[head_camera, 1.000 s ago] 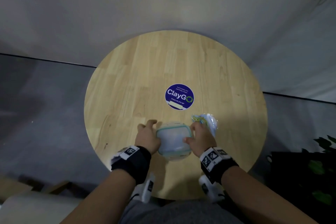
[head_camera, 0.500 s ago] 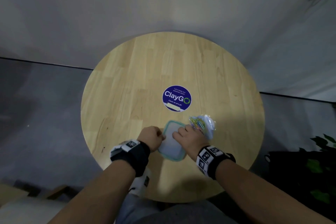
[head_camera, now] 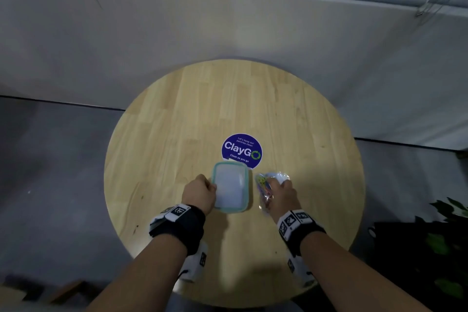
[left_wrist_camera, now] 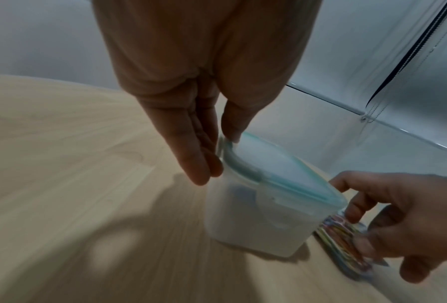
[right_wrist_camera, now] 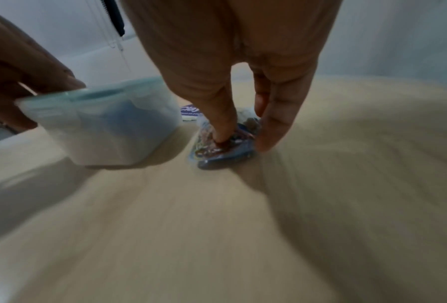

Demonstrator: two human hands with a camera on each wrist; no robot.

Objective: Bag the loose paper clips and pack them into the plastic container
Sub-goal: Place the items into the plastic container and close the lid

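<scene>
Head view shows the plastic container standing on the round bench, its far edge lapping over the blue sticker. I take the container as my landmark. Its teal-rimmed lid is on, so nothing has gone in yet.

My left hand is at the container's left side. From the left wrist view my thumb sits on the lid's corner while my fingers lie fairly straight along the wall below it, so I'm pinching that corner between them. I judge the grip does two jobs: it keeps the light box from sliding, and it puts me right at the rim, ready to work the lid loose.

Just right of the container, close by but apart from it, lies the clear bag with the coloured paper clips already inside; I see none loose on the wood. My right hand is down on the bag, one finger pressed into its middle and the thumb at its far edge, closing round it to gather it up. Both wrist views are blurred, so I can't tell whether the bag has left the bench.

Keeping it beside the container makes the drop short once the lid is off.
</scene>
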